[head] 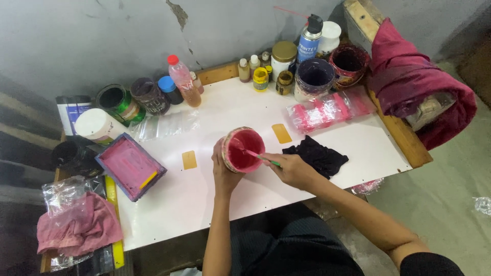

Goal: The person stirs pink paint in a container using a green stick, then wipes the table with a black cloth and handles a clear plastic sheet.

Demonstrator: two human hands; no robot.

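Dark-trousered knees fill the near edge at six o'clock, with both bare forearms reaching up from them over the white rectangular worktop (pixel 307 128). At the centre, the left hand (pixel 223 171) curls closed around the side of a round tub of pink-red paint (pixel 243 150), tilting its mouth toward three o'clock. Just beside it, the right hand (pixel 292 169) pinches shut on a thin green-handled stirring stick (pixel 261 157), whose pink-coated tip dips into the tub's paint. Touching the right hand's far side, toward two o'clock, lies a crumpled black cloth (pixel 318 156). Two small amber tape patches (pixel 281 133) sit on the worktop, one at twelve o'clock of the tub, the other at nine. Farther toward nine o'clock rests a purple-framed printing screen smeared with pink (pixel 130 166), and at seven o'clock a crumpled pink rag (pixel 79 225) lies on clear plastic. Toward one o'clock lies a clear plastic bag stained pink (pixel 330 110). Along the far edge at twelve o'clock stand small bottles and jars, a blue spray can (pixel 310 40), a purple-stained tub (pixel 314 76), and a plastic bottle with a red cap (pixel 182 81) toward eleven. At two o'clock a maroon cloth (pixel 409 76) drapes over a wooden beam.
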